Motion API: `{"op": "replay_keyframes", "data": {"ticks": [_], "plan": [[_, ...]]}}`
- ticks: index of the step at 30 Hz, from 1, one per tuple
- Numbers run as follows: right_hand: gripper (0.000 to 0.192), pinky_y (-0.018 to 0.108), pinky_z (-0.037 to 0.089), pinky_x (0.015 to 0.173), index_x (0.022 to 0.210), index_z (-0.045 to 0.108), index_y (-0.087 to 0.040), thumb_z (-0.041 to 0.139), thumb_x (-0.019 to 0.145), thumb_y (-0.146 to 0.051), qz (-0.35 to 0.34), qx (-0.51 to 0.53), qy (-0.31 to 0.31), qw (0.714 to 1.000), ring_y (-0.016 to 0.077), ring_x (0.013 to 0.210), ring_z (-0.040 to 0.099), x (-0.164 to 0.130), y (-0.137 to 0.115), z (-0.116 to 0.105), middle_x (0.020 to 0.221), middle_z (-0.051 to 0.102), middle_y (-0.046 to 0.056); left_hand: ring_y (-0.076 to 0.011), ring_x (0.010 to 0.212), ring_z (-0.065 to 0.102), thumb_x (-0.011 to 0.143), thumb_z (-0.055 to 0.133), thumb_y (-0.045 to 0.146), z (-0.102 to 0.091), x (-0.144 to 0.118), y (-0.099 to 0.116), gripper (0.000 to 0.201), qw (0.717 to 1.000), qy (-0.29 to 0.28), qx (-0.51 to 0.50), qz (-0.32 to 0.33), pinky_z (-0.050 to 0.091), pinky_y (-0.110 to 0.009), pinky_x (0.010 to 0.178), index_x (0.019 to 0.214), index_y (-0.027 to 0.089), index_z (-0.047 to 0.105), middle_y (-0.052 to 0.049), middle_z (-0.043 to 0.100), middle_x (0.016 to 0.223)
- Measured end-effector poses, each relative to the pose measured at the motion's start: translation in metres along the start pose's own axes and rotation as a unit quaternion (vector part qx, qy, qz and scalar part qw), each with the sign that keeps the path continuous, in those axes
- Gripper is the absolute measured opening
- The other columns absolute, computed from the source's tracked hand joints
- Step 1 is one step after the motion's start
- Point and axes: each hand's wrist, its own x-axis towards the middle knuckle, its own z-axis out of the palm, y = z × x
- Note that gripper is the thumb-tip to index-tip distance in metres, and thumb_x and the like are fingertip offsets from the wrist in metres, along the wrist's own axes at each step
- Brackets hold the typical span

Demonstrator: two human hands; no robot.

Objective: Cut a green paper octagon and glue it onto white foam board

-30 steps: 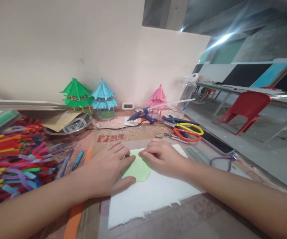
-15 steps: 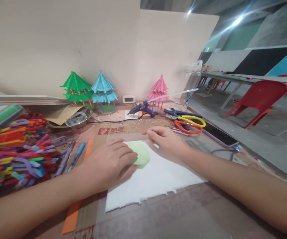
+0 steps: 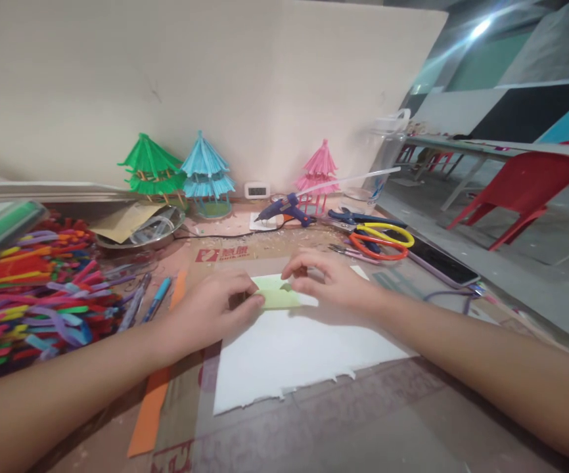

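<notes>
A small piece of light green paper point(image 3: 278, 299) is raised on its edge above a white foam sheet point(image 3: 309, 358) with a ragged front edge. My left hand point(image 3: 218, 305) pinches the paper's left end between thumb and fingers. Curved over the paper's right part, my right hand point(image 3: 336, 282) has its thumb and forefinger apart, and the fingertips lie close to the paper. Whether they touch it I cannot tell. An orange strip point(image 3: 149, 410) runs beneath my left forearm.
Colourful pipe cleaners point(image 3: 48, 302) are heaped at left beside pens point(image 3: 156, 299). A glue gun point(image 3: 284, 209), scissors point(image 3: 380, 240) and a phone point(image 3: 442, 261) lie behind and to the right. Green point(image 3: 151, 164), blue point(image 3: 208, 174) and pink point(image 3: 320, 172) paper-roofed models stand at the back.
The green paper lay nearly flat and now stands tilted up. My left hand has gone from resting on it to pinching it, and my right hand has moved in over it.
</notes>
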Motion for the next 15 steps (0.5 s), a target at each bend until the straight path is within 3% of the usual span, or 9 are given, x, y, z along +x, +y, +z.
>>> {"op": "replay_keyframes", "data": {"ticks": [3,7,11,15], "plan": [[0.017,0.030,0.046,0.076,0.090,0.067,-0.017,0.075,0.082,-0.030,-0.082,-0.083,-0.056,0.992,0.0179,0.082,0.056,-0.004,-0.003,0.002,0.091,0.060,0.004,-0.0150,0.067,0.058,0.094,0.045,0.035,0.000,-0.001,-0.001,0.030,1.000,0.001,-0.015,-0.003,0.042,-0.026,0.062,0.073,0.018,0.059,0.000,0.062,0.070],[0.010,0.031,0.045,0.075,0.079,0.065,-0.016,0.067,0.088,-0.020,-0.146,-0.133,-0.058,0.979,0.0185,0.080,0.056,-0.006,-0.002,0.009,0.087,0.060,0.006,-0.0162,0.070,0.059,0.094,0.048,0.034,0.005,-0.004,-0.002,0.029,0.999,0.026,0.012,0.025,0.043,-0.027,0.064,0.073,0.018,0.060,-0.001,0.061,0.071],[0.013,0.029,0.045,0.072,0.079,0.067,-0.015,0.063,0.091,-0.019,-0.151,-0.113,-0.029,0.982,0.0169,0.076,0.058,-0.006,-0.003,0.010,0.083,0.060,0.005,-0.0185,0.081,0.063,0.090,0.061,0.033,0.010,-0.007,-0.005,0.018,0.996,0.056,0.029,0.064,0.048,-0.028,0.071,0.083,0.017,0.064,-0.003,0.066,0.083],[0.016,0.029,0.048,0.076,0.086,0.069,-0.016,0.058,0.095,-0.024,-0.139,-0.109,-0.047,0.983,0.0177,0.082,0.062,0.000,-0.008,0.000,0.087,0.066,0.007,-0.0181,0.077,0.063,0.093,0.056,0.024,0.005,-0.006,-0.012,0.018,0.985,0.063,0.101,0.127,0.046,-0.029,0.069,0.079,0.019,0.065,-0.002,0.066,0.079]]}}
